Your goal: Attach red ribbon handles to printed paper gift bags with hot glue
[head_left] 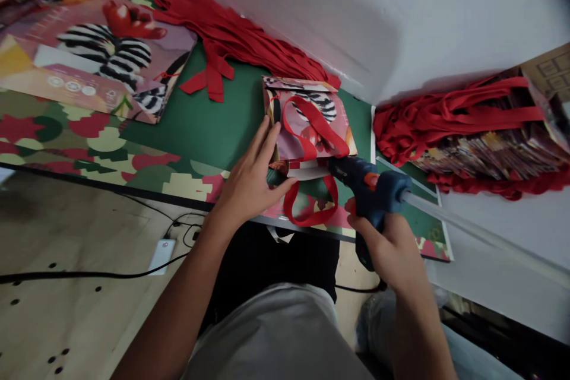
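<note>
A printed paper bag with a zebra-stripe picture lies on the green tabletop in front of me. One red ribbon handle loops over its face, and another red loop hangs toward the table's front edge. My left hand rests against the bag's left side, fingers stretched out and thumb spread near its lower edge. In my right hand is a dark blue glue gun with a long clear glue stick in its back. Its nozzle is at the bag's lower right edge, where the tip is partly hidden.
Flat printed bags are stacked at the left. A bundle of red ribbons lies along the wall. At right stands a box packed with bags and red handles. Cables and a white power strip are on the floor.
</note>
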Action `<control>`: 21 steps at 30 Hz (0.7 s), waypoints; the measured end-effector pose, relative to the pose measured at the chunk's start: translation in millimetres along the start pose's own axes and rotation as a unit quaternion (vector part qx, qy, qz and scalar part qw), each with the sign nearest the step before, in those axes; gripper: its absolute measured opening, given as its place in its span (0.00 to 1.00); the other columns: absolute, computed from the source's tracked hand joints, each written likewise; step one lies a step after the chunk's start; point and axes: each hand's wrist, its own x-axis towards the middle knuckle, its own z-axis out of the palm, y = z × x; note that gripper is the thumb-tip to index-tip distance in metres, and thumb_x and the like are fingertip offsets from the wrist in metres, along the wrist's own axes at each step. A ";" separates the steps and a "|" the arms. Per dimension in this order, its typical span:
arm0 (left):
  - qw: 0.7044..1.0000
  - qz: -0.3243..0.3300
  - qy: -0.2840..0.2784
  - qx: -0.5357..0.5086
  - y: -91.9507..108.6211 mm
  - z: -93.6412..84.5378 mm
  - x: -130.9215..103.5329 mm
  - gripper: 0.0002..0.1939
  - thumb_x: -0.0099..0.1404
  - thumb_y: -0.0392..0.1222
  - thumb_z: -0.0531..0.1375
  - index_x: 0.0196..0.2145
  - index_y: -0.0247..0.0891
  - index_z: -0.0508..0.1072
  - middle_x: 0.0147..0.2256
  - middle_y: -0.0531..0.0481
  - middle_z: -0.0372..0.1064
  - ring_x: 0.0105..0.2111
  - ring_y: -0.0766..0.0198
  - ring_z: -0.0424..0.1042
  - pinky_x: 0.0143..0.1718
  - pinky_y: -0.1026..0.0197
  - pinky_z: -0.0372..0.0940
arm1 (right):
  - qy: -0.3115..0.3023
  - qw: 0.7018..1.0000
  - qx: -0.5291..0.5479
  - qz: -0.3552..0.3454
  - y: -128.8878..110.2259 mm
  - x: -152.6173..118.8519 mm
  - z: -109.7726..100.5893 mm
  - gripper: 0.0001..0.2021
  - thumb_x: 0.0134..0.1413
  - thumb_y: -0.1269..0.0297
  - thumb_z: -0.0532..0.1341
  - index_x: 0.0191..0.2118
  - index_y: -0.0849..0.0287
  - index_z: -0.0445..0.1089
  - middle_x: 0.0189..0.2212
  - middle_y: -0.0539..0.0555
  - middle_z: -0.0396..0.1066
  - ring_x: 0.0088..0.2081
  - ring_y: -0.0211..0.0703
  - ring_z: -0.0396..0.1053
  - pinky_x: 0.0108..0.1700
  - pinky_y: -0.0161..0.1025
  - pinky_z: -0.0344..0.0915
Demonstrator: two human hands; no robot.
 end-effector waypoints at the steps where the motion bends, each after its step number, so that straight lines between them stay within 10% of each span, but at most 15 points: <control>1: 1.000 0.001 0.001 -0.002 0.3 -0.1 -0.1 0.53 0.70 0.49 0.69 0.80 0.50 0.41 0.80 0.40 0.37 0.79 0.44 0.47 0.75 0.45 0.58 | 0.003 0.999 0.038 0.005 3.4 -1.6 -0.7 0.22 0.55 0.45 0.66 0.43 0.60 0.81 0.21 0.48 0.68 0.25 0.45 0.63 0.30 0.40 0.58; 10: 1.000 -0.002 -0.006 -0.001 0.8 -0.8 1.1 0.54 0.69 0.45 0.70 0.80 0.51 0.41 0.81 0.41 0.37 0.79 0.42 0.47 0.76 0.42 0.56 | 0.029 0.943 0.326 0.068 28.1 -2.9 5.4 0.14 0.47 0.55 0.74 0.39 0.55 0.80 0.31 0.51 0.78 0.34 0.50 0.74 0.37 0.41 0.68; 21: 1.000 0.012 0.003 0.003 -4.9 -1.2 2.0 0.53 0.70 0.54 0.70 0.79 0.51 0.44 0.80 0.42 0.41 0.78 0.42 0.48 0.77 0.40 0.53 | -0.168 0.854 0.493 0.016 22.7 17.7 25.5 0.13 0.50 0.63 0.73 0.44 0.55 0.83 0.44 0.55 0.82 0.52 0.58 0.78 0.62 0.50 0.68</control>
